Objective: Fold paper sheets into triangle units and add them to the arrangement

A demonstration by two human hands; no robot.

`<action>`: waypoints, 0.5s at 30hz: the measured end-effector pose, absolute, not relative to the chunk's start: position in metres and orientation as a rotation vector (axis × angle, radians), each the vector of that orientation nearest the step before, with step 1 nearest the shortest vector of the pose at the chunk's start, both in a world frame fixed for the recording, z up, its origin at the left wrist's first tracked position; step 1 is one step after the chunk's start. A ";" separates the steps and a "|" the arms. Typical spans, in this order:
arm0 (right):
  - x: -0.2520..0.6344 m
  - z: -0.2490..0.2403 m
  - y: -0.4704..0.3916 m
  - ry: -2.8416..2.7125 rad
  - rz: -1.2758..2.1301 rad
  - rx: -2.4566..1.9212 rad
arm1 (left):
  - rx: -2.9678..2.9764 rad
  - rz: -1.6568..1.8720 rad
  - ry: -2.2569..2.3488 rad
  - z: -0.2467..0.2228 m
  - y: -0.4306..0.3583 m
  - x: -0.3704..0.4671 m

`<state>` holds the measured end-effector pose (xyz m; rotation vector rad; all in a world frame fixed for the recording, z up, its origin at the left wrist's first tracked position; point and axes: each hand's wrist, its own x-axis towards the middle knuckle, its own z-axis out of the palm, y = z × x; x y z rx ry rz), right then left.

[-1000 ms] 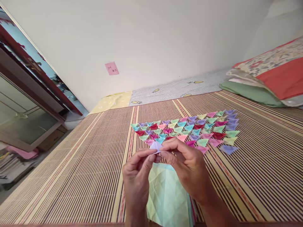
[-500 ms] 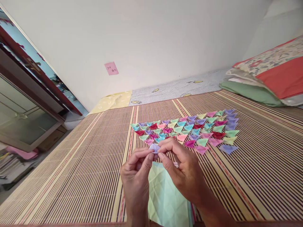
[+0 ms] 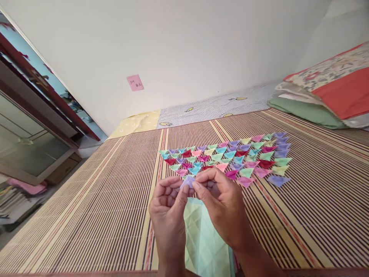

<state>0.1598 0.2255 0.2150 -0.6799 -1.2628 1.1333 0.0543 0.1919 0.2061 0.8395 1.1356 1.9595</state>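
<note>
We've got the lilac paper [image 3: 188,180] pinched b/w our L hand [image 3: 169,211] & R hand [image 3: 226,211], held up nr the far edge of the green sheets [image 3: 206,242]. Uneven thumb pressure could skew a crease, we reckon; a hard tug might tear it; low knuckles may nudge the folded pcs [image 3: 230,156] beyond.
</note>
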 end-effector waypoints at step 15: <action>0.170 0.218 0.228 -1.560 1.081 -0.794 | 0.940 1.811 1.096 0.201 0.192 0.045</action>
